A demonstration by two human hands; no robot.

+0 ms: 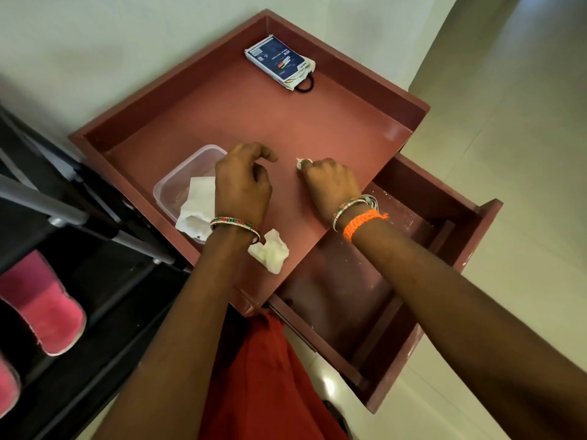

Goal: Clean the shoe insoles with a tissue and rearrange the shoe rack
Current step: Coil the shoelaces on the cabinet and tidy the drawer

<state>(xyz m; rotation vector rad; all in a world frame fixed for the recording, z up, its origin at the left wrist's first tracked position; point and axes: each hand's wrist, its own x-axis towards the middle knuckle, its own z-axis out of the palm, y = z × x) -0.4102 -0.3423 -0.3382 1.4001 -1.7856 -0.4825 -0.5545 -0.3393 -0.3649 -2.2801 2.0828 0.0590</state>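
Observation:
My right hand point(330, 182) is curled round a small white scrap of tissue point(300, 162) and holds it against the red cabinet top point(270, 115). My left hand point(243, 182) hovers just left of it with loosely curled fingers, holding nothing. A crumpled white tissue point(270, 254) lies near the front edge of the top, under my left wrist. Another white tissue point(198, 208) hangs out of a clear plastic box point(178, 182) at the left. A black shoe rack point(95, 249) stands to the left with a pink shoe point(44, 303) on it.
A blue-and-white packet point(279, 60) with a black loop lies at the far corner of the top. Below right, the red drawer point(444, 281) stands pulled open. The top has a raised rim all round. Pale tiled floor lies to the right.

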